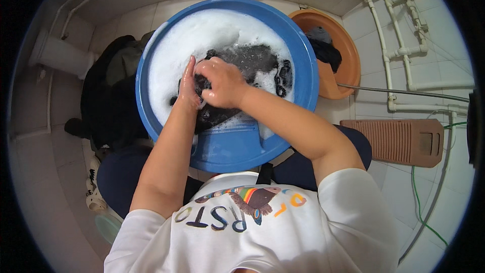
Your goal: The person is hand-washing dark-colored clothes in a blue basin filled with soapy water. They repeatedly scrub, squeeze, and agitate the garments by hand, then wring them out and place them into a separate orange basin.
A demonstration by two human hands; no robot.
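Observation:
A round blue washtub point(308, 71) full of white suds point(177, 35) stands right in front of me. Wet black cloth point(255, 59) lies in the foamy water, its full shape hidden by foam and hands. My right hand point(222, 82) is closed in a fist around a bunched part of it. Against that bunch presses my left hand point(189, 88), its fingers stretched out and pointing away from me. The tub's ribbed blue washboard point(227, 144) slopes up at the near side, below both hands.
An orange basin point(351, 73) with dark cloth stands behind the tub on the right. A brown washboard point(394, 141) lies at my right, near white wall pipes point(380, 30) and a green hose point(417, 197). Dark clothes point(108, 96) are heaped on the left, with a pale clog point(95, 201) nearby.

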